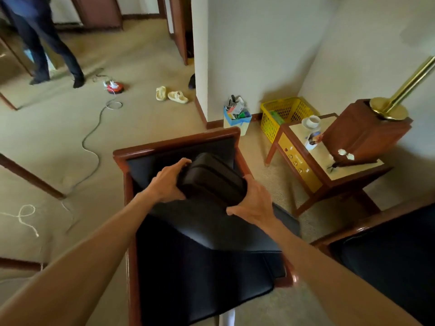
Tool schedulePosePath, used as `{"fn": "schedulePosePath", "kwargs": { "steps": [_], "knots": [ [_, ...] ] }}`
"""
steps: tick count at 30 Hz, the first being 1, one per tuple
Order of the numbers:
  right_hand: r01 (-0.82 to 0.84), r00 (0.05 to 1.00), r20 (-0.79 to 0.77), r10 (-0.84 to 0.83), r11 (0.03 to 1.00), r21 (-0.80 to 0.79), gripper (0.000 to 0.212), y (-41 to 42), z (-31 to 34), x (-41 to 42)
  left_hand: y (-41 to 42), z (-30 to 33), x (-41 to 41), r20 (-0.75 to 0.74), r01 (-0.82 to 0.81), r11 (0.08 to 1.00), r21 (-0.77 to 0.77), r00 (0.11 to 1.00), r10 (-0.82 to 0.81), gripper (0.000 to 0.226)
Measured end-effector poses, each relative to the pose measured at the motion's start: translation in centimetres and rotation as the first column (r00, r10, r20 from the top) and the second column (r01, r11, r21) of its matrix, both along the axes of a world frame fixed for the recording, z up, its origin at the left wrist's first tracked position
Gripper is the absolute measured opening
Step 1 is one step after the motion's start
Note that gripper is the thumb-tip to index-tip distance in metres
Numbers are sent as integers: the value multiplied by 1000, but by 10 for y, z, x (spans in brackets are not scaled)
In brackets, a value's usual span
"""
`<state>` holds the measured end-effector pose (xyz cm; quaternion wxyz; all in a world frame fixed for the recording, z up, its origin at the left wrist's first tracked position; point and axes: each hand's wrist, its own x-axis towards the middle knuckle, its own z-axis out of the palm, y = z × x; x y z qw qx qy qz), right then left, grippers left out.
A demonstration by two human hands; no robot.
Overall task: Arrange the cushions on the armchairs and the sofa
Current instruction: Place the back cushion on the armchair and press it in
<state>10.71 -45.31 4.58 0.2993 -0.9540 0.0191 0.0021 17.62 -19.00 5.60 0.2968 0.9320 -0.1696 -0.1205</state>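
Left hand (168, 184) grips the left end of a black cushion (211, 182), fingers curled over its top edge. Right hand (253, 204) clasps the cushion's right end, thumb spread out toward the near side. Cushion sits tilted over the seat of the wooden-framed armchair (131, 184), near the backrest, held between both hands. Black seat pad (202, 274) lies skewed on the armchair, one corner overhanging its right rail. Right of the armchair: side table (348, 171) carrying a cup (312, 121). Behind the armchair: yellow basket (283, 114). A second person stands well behind and left of the armchair.
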Motion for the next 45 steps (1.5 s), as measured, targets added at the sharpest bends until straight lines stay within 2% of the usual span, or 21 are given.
{"fn": "schedulePosePath", "kwargs": {
  "steps": [4, 7, 9, 11, 13, 16, 18, 20, 22, 24, 26, 28, 32, 34, 36, 39, 41, 43, 45],
  "knots": [
    [-178, 984, -42, 173, 971, -161, 83, 18, 14, 16, 19, -22, -27, -65, -129, 990, -53, 990, 126, 93],
    [-239, 969, -117, 219, 949, -206, 84, 28, -6, 9, 18, -33, -38, -139, -134, 991, -6, 981, 132, 108],
    [-263, 965, -86, 249, 938, -225, 85, 34, -19, 4, 23, -39, -43, -112, -136, 990, -29, 985, 132, 120],
    [-306, 952, -74, 297, 917, -255, 97, 37, -22, 5, 30, -39, -43, -31, -137, 990, -19, 990, 137, 126],
    [-356, 935, -117, 336, 881, -312, 107, 31, -23, 6, 31, -32, -38, 10, -139, 986, 92, 990, 139, 125],
    [-352, 934, -201, 296, 858, -373, 113, 4, -26, 5, 29, -19, -22, -68, -167, 927, 337, 977, 201, 117],
    [-292, 953, -189, 237, 886, -361, 114, -14, -29, -2, 33, -14, -13, -119, -176, 876, 449, 960, 254, 120],
    [-261, 961, -167, 221, 925, -277, 114, -24, -34, -14, 30, -16, -12, -140, -141, 824, 549, 956, 257, 125],
    [-208, 970, -153, 190, 972, -111, 119, -28, -43, -25, 10, -22, -16, -113, -75, 797, 599, 978, 177, 125],
    [-168, 971, -177, 159, 985, -37, 122, -30, -43, -23, -12, -30, -20, -43, -3, 793, 609, 998, 37, 120],
    [-201, 958, -226, 178, 976, -84, 115, -32, -34, -12, -20, -30, -19, -7, 15, 805, 593, 1000, -13, 112],
    [-253, 953, -212, 216, 953, -165, 102, -26, -18, 1, -14, -26, -17, 15, -33, 837, 546, 999, 29, 107],
    [-278, 960, -38, 276, 940, -200, 91, 18, 23, 12, 32, -28, -16, -10, -124, 910, 396, 990, 139, 104],
    [-280, 957, 42, 288, 949, -145, 94, 42, 32, 15, 53, -32, -19, -58, -126, 943, 307, 987, 151, 107],
    [-259, 963, 53, 263, 964, -66, 96, 62, 28, 15, 52, -33, -23, -74, -85, 972, 221, 992, 103, 108],
    [-242, 965, 124, 231, 967, 83, 98, 80, 11, 17, 30, -26, -27, -45, -16, 986, 169, 999, 24, 110],
    [-301, 952, 134, 277, 926, 226, 107, 79, 0, 20, 29, -24, -24, -5, -13, 990, 143, 1000, 14, 110],
    [-307, 951, 74, 299, 896, 320, 120, 63, -20, 16, 40, -26, -19, -6, -15, 995, 103, 1000, 15, 109],
    [-195, 968, -93, 234, 930, 312, 132, 37, -49, 4, 46, -25, -16, -35, -39, 996, 82, 999, 42, 109]
  ]
}}
